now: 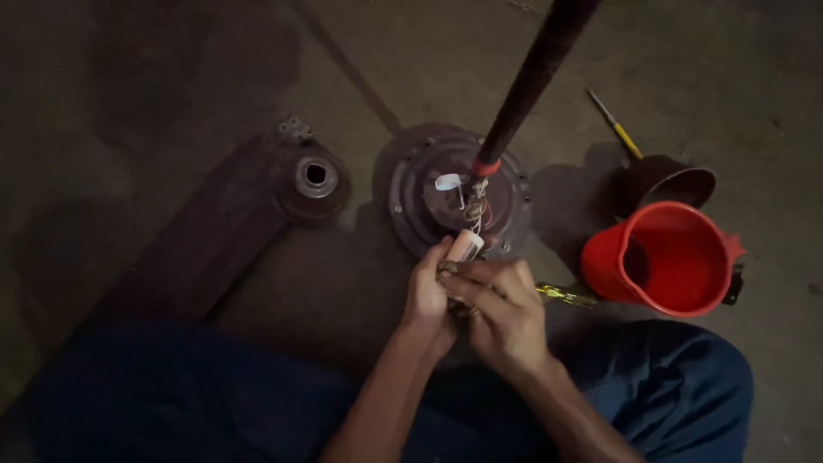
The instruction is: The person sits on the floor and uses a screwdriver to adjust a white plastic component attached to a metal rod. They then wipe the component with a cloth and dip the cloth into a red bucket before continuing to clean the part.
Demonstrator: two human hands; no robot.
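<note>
At frame centre, the left hand (429, 296) grasps a small white cylindrical part (467, 245) beside the round dark metal motor housing (420, 201). The right hand (506, 313) is clenched around a yellow-handled tool (566, 296). A red plastic jug (664, 257) stands at right.

Both forearms are bare from the elbow down, with no sleeves, watch, bracelet or gloves showing. The left hand (429, 296) and the right hand (501, 313) carry no rings that can be made out in the dim light. Dark blue trousers (206, 403) cover both legs, the cloth plain and loosely creased across the near edge.
</note>
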